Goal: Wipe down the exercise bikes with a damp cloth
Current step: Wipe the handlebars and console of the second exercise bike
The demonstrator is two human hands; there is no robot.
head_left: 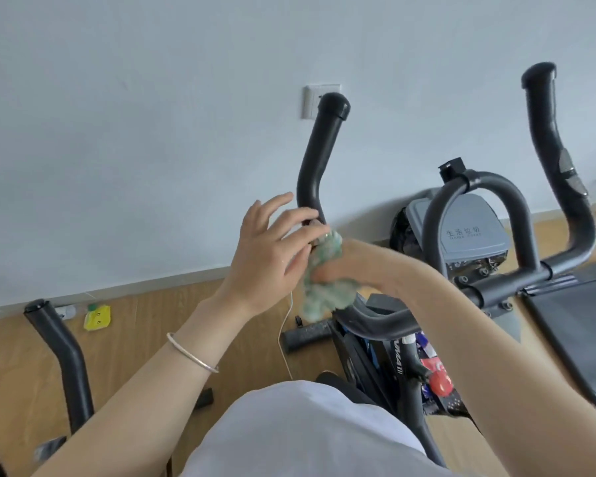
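While the right hand [327, 270] grips a bunched green cloth [324, 287] against the lower bend of the left handlebar [315, 166] of the exercise bike [393, 356], its fingers are closed around the fabric and largely hidden by it. The cloth touches the bar where the upright grip curves into the horizontal section, and part of it hangs below that section. The left hand [272, 256] sits just beside the cloth on the side away from the bike's centre, fingers spread wide and holding nothing; its fingertips lie over the base of the handlebar grip, though contact with the bar cannot be confirmed. A thin silver bracelet [191, 352] circles the left wrist. The right handlebar [547, 139] stands well apart from the cloth, with a curved centre loop [475, 215] between the 2 grips. A red knob [440, 383] shows on the frame below the handlebar. Behind the centre loop stands a grey lidded bin [468, 228]. Beyond the handlebar, on the wall, is 1 white switch plate [315, 101]. Left of the handlebar, on the wooden floor [135, 339], lie a small yellow packet [97, 317] and a white cord [286, 335]. A second dark handlebar [61, 352] rises further left.
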